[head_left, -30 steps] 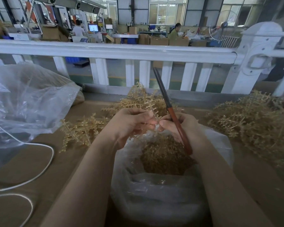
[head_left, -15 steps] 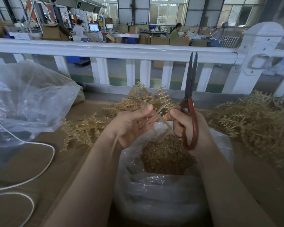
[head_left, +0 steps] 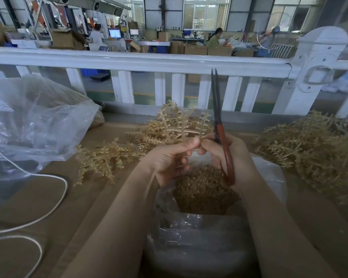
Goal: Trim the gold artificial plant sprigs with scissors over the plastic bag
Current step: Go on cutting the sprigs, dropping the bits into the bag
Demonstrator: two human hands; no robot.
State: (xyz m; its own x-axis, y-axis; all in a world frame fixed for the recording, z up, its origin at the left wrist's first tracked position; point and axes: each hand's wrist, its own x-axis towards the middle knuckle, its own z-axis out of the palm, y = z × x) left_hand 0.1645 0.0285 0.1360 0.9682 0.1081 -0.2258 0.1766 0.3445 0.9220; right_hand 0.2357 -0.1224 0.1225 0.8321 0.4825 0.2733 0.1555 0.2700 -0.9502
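Above the open mouth of the clear plastic bag, both hands meet over a heap of small gold trimmings lying inside it. The left hand has its grip closed in a pinch on the stem of a flat gold artificial plant sprig, whose comb-like branches stand up behind the fingers. The right hand has its grip curled round the red-brown handles of long dark-bladed scissors, blades pointing straight up and nearly together; its fingertips touch the same stem just beside the left thumb. On the brown table, loose gold sprigs lie left of the hands and a larger pile lies right. A big crumpled clear plastic sack and a white cord sit far left. A white railing runs behind.
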